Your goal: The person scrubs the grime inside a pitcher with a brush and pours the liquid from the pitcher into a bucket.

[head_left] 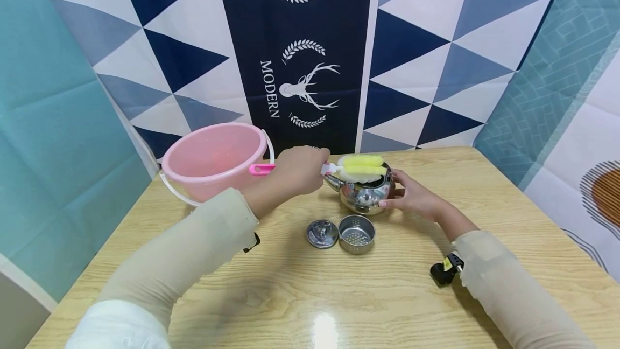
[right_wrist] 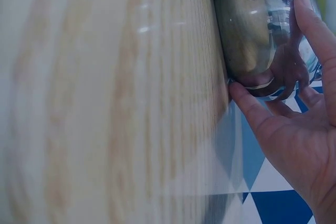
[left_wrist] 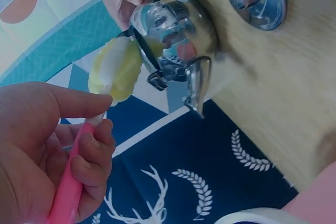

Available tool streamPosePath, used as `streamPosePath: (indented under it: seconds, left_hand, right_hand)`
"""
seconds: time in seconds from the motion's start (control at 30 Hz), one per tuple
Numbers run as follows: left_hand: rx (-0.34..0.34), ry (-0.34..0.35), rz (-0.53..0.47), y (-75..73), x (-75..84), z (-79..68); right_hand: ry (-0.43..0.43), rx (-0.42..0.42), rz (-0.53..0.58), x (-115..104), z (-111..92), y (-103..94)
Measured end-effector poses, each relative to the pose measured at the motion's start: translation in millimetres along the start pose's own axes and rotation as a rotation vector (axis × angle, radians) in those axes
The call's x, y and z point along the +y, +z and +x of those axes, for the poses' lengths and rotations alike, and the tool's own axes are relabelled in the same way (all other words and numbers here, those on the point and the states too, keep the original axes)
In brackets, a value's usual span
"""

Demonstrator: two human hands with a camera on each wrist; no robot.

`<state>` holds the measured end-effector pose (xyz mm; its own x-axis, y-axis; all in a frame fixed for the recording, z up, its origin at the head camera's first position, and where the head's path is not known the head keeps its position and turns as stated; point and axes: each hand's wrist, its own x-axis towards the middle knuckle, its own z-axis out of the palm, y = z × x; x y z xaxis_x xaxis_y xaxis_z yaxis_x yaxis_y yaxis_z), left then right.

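Observation:
My left hand (head_left: pixel 297 170) grips the pink handle (left_wrist: pixel 67 192) of a cleaning brush with a yellow and white sponge head (head_left: pixel 362 168). The sponge head is over the open top of a shiny metal teapot (head_left: pixel 366 199), which stands on the table with its spout to the left. Whether the sponge dips below the rim, I cannot tell. Around the right side of the teapot, my right hand (head_left: pixel 411 195) holds the body between thumb and fingers. In front of the teapot lie its round metal lid (head_left: pixel 322 234) and a perforated metal strainer (head_left: pixel 357 235), side by side.
A pink bucket (head_left: pixel 215 175) with a white handle stands at the back left, beside my left forearm. The wooden table (head_left: pixel 387 295) ends at a patterned cloth backdrop (head_left: pixel 411 53) behind the teapot.

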<state>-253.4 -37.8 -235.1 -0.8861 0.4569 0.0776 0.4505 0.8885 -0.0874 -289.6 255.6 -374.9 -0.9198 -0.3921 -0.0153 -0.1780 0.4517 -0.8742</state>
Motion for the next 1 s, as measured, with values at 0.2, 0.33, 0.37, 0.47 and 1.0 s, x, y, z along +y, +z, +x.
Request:
streamPosePath:
  seconds: [0.2, 0.33, 0.37, 0.47, 1.0]
  left_hand:
    - [-0.02, 0.047, 0.116, -13.8, 6.8, 7.2]
    - [-0.017, 0.094, 0.183, -21.4, 10.2, 11.8]
    - [-0.015, 0.102, 0.197, -22.7, 10.9, 13.1]
    - [-0.014, 0.12, 0.227, -25.6, 12.8, 17.2]
    - [-0.069, 0.207, 0.321, -42.1, 16.4, 50.6]
  right_hand:
    - [0.006, -0.001, -0.01, 0, 1, -1.0]
    - [0.009, 0.006, -0.003, 0, 0, -1.0]
    - [0.011, 0.008, 0.0, -1, 0, -0.7]
    - [0.009, 0.009, 0.0, -2, -1, -0.1]
    - [0.004, 0.004, 0.018, -1, 1, 1.2]
